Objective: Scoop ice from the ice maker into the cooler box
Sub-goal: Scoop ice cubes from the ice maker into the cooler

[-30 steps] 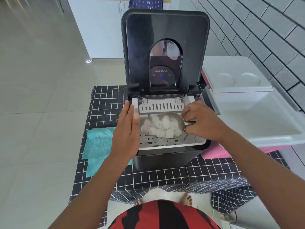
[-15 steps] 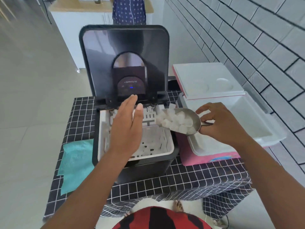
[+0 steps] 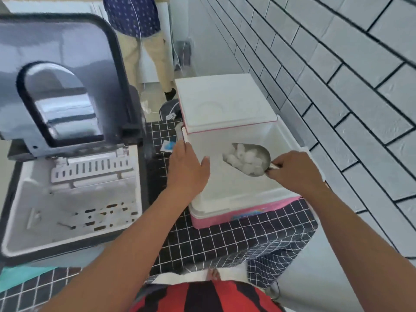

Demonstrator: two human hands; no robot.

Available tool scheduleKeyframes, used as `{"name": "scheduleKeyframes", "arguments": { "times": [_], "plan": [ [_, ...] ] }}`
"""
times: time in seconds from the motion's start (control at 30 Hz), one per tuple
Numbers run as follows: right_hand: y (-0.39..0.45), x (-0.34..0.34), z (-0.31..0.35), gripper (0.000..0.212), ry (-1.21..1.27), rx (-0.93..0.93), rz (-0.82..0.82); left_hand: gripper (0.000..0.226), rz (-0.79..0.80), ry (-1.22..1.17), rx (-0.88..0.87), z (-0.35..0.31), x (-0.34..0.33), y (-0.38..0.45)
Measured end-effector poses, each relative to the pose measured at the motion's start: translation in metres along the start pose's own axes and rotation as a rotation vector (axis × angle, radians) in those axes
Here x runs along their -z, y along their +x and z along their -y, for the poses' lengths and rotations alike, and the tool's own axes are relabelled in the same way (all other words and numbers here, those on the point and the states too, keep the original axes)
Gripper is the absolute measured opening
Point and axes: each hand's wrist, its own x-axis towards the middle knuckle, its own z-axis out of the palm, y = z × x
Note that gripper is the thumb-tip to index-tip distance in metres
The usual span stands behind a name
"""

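A metal scoop (image 3: pixel 258 155) heaped with white ice cubes (image 3: pixel 243 158) hangs over the open white inside of the pink cooler box (image 3: pixel 243 212). My right hand (image 3: pixel 295 170) grips the scoop's handle at the box's right side. With its fingers straight, my left hand (image 3: pixel 186 167) sits over the cooler's left rim. The black ice maker (image 3: pixel 67 176) stands to the left, its lid up and its white perforated basket in view with no ice showing.
The cooler's white lid (image 3: pixel 225 102) stands open behind the box. A black grid-pattern cloth (image 3: pixel 213 242) covers the table. A grey brick wall (image 3: pixel 337 86) runs close on the right. A person's legs (image 3: pixel 146 52) stand behind the table. A teal cloth (image 3: pixel 20 275) lies at the lower left.
My right hand has carried the full scoop from the ice maker rightward to above the cooler's inside. My left hand moved from the ice maker to the cooler's left rim.
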Motion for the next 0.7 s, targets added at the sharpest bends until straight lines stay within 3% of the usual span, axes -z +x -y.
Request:
{"name": "scheduleKeyframes", "arguments": {
  "times": [0.1,0.33,0.57,0.7],
  "plan": [
    [0.014,-0.008,-0.013,0.024,-0.107,-0.029,0.054,0.081,-0.034,0.131,0.035,0.0,-0.022,-0.003],
    [0.03,-0.015,-0.024,0.016,-0.283,-0.012,0.11,0.079,-0.119,0.124,0.055,0.002,-0.029,-0.005],
    [0.034,-0.008,-0.029,0.016,-0.168,-0.005,0.11,0.075,-0.166,0.115,0.045,0.007,-0.032,-0.003],
    [0.026,0.004,-0.015,0.029,-0.023,0.057,0.098,0.074,-0.153,0.1,0.034,-0.001,-0.026,-0.007]
  ]
}}
